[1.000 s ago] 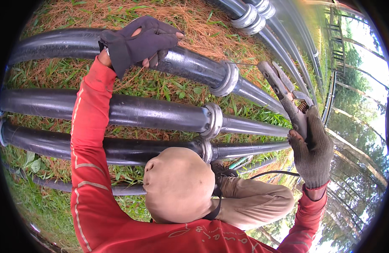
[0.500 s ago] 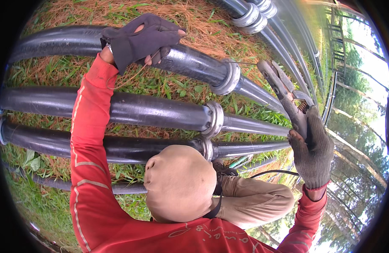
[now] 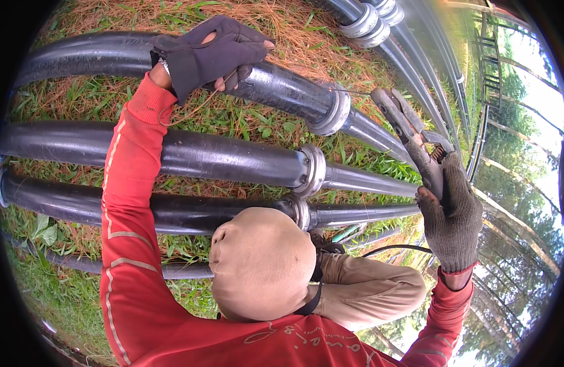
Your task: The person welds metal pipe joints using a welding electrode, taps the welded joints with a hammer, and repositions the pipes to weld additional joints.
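Note:
My left hand (image 3: 211, 55), in a dark glove with bare fingertips, rests closed over the top black pipe (image 3: 282, 92); what it grips is unclear, and a thin brown strand trails below it. My right hand (image 3: 450, 220), in a grey knit glove, is closed on a worn metal clamp tool (image 3: 401, 128) with a spring, resembling an electrode holder. A thin rod (image 3: 358, 92) runs from the tool's jaw to the grey flanged joint (image 3: 334, 113), with a tiny red glint at its end. Beige clothing, apparently over my bent legs (image 3: 367, 287), fills the lower middle.
Parallel black pipes with grey flanged joints (image 3: 309, 171) lie below the top one on grass and pine needles (image 3: 251, 122). More jointed pipes (image 3: 404, 61) run away at upper right. A black cable (image 3: 392, 248) curves behind my right hand. Railings (image 3: 490, 67) and trees stand along the right.
My left hand has shifted slightly right and up along the pipe. The tool's tip has moved very slightly left, and a small red glint now shows at the joint.

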Demonstrator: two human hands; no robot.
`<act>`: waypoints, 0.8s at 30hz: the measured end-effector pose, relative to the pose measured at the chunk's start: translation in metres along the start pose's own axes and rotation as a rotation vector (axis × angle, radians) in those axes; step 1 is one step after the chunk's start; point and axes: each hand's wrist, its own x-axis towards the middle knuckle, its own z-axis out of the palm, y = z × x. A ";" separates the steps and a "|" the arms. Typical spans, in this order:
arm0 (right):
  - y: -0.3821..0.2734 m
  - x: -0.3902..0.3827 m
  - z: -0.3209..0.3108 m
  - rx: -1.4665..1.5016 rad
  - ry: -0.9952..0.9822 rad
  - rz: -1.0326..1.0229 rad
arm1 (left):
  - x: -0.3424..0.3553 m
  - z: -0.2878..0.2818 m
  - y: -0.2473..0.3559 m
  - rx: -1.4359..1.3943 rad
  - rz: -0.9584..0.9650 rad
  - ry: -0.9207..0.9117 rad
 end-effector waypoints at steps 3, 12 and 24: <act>0.001 -0.001 0.000 0.036 -0.062 0.056 | 0.004 0.001 -0.004 -0.007 0.009 0.012; 0.003 -0.008 0.007 0.032 0.061 0.011 | 0.001 0.005 0.002 -0.046 -0.060 0.106; 0.011 -0.004 0.014 0.002 0.030 0.024 | 0.007 0.002 -0.005 -0.017 0.020 0.035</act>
